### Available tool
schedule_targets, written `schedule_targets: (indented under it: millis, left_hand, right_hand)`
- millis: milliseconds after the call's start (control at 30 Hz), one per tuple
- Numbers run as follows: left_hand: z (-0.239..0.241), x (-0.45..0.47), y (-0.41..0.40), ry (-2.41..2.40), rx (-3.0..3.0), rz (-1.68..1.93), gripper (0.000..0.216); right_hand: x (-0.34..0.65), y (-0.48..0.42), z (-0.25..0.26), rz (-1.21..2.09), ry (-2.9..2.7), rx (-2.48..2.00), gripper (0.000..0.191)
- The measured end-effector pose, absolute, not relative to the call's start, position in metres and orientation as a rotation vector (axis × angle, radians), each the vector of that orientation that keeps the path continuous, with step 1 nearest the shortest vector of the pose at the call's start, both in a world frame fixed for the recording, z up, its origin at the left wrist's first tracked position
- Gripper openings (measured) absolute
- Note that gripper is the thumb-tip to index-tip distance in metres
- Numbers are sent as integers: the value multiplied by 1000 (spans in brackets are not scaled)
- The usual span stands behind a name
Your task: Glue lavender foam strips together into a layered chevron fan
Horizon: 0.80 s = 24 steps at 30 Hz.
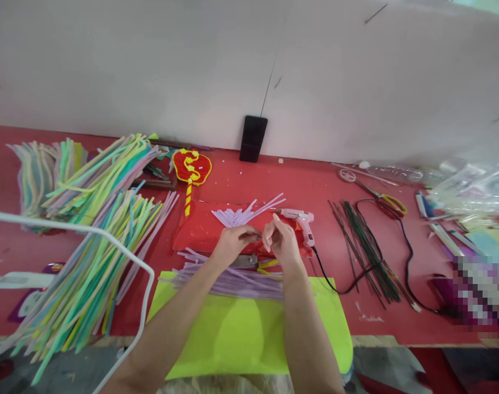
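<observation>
My left hand (236, 244) and my right hand (280, 239) are close together over the red work mat (198, 238), fingers curled inward. Anything pinched between the fingertips is too small to make out. Just beyond them, lilac pipe cleaners bent into nested V shapes (232, 218) lie on the mat, with longer straight ends pointing right. A pink glue gun (301, 218) rests beside my right hand, its nozzle towards the V shapes. Below my hands are loose lilac pipe cleaners (241, 285) and a cutting tool with yellow handles (268, 266), partly hidden by my right arm.
Bundles of pastel pipe cleaners (105, 257) cover the left side, crossed by a white cable (105, 234). A red-and-yellow fan-shaped piece (192, 167) lies behind. A phone (253, 138) leans on the wall. Right are dark green stems (366, 246), scissors (391, 205) and a black cord (407, 246).
</observation>
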State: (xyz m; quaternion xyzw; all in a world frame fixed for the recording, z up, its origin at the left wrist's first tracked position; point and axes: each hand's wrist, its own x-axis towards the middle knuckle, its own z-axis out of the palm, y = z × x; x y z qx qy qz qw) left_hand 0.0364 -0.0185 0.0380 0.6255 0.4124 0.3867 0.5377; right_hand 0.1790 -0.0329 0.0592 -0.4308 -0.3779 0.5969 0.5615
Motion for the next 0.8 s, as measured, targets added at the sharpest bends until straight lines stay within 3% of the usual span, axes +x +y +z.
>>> schedule_targets:
  millis: [100,400,800]
  left_hand:
    - [41,33,-15,1037,1297,1056,11]
    - [48,27,-8,1028,1005,1160,39]
    - [41,35,-13,847,1247,851,46]
  right_hand:
    - [179,-30,56,1376,-876,-1041,52]
    - [176,-30,55,1479,-890,-1155,65]
    - [170,-31,53,1517,-1001,-1138,62]
